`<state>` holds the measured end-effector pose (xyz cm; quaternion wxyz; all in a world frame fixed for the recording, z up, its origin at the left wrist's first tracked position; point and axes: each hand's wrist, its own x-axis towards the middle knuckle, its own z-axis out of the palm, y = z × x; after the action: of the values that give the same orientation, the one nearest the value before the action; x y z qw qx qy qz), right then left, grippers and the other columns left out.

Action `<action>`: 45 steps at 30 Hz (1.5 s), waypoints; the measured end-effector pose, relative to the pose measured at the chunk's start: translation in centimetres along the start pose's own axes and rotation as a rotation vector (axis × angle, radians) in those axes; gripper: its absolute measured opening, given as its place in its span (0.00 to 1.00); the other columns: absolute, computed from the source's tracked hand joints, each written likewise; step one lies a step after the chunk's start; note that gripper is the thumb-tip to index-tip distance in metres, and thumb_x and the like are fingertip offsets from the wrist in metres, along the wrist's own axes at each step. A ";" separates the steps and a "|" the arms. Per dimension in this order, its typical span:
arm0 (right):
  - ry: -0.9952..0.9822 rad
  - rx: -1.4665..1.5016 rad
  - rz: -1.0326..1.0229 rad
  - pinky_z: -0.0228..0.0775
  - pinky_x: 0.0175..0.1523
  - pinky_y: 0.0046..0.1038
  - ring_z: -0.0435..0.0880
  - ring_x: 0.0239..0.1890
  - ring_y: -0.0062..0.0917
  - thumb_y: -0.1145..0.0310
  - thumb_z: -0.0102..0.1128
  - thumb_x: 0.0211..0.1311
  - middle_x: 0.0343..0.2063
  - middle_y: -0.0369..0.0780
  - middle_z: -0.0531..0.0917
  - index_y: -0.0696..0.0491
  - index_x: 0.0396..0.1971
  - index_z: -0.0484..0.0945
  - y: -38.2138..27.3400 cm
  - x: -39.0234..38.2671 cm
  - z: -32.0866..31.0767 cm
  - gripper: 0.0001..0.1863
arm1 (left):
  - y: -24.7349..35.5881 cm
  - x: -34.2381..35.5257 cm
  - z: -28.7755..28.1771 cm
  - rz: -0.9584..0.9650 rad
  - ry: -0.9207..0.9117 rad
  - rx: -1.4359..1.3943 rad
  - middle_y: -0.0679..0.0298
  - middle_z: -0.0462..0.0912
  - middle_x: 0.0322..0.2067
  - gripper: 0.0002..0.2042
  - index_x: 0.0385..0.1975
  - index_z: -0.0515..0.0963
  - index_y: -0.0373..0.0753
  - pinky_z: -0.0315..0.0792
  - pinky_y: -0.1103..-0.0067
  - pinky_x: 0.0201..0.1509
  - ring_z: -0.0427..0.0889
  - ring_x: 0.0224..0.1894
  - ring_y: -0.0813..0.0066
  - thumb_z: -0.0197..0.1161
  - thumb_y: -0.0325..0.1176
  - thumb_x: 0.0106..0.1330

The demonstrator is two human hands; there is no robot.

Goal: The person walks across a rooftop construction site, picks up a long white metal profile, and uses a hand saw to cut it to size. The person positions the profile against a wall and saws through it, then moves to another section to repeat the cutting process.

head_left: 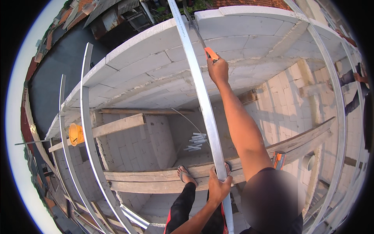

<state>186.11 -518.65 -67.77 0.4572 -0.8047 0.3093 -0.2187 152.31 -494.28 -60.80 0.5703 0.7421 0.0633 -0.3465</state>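
My right hand [218, 71] is stretched far forward, wrapped round the orange handle of a hand saw [210, 53]. Its dark blade slants up to a gap in the top of the white block wall [148, 48], just right of a long silver metal channel [197, 76]. That channel runs from near my body to beyond the wall. Close to my body, my left hand [219, 185] grips the near part of the channel. My sandalled feet [187, 174] are by a wooden plank [148, 176], one partly hidden behind the channel.
More metal channels [86, 117] span left and right. A yellow bucket [76, 134] hangs or stands at left. Short pale pieces [196, 141] lie far below. An orange-and-grey tool [278, 160] is by the right plank [307, 138]. Another person [352, 91] is at the right edge.
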 end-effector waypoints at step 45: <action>0.032 0.058 -0.016 0.77 0.40 0.40 0.87 0.31 0.44 0.64 0.59 0.63 0.26 0.51 0.85 0.58 0.54 0.82 -1.1 -0.6 0.6 0.22 | -1.8 0.1 0.2 -0.045 0.018 -0.017 0.45 0.82 0.47 0.27 0.57 0.65 0.25 0.76 0.67 0.58 0.86 0.50 0.54 0.65 0.25 0.58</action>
<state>186.44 -517.45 -67.12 0.4734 -0.7899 0.3038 -0.2441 151.39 -493.90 -62.29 0.5680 0.7388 0.0881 -0.3519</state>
